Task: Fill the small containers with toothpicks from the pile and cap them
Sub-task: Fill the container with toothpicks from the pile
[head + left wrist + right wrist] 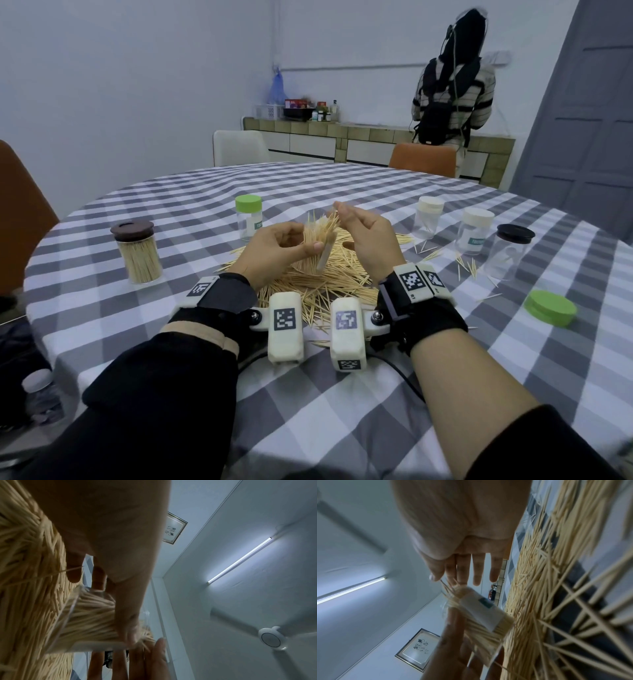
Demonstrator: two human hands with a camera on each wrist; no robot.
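Observation:
A large pile of toothpicks (pixel 308 287) lies on the checked table (pixel 171 308) in front of me. My left hand (pixel 284 245) grips a small clear container (pixel 323 255) with a white label, tilted over the pile and packed with toothpicks; its thumb (pixel 130 626) lies across the container (pixel 92 622). Loose tips stick out of the mouth. My right hand (pixel 346 219) is at that mouth, and thumb and forefinger pinch a few protruding toothpicks (pixel 446 586). The other fingers (pixel 477 572) are stretched out above the container (pixel 481 612).
At the left stands a brown-lidded jar (pixel 138 251) full of toothpicks. A green-capped container (pixel 249 219) is behind the pile. To the right are two cream-capped containers (pixel 430 217) (pixel 476 233), a black-lidded jar (pixel 512 251) and a loose green cap (pixel 550 311). A person (pixel 448 89) stands at the far counter.

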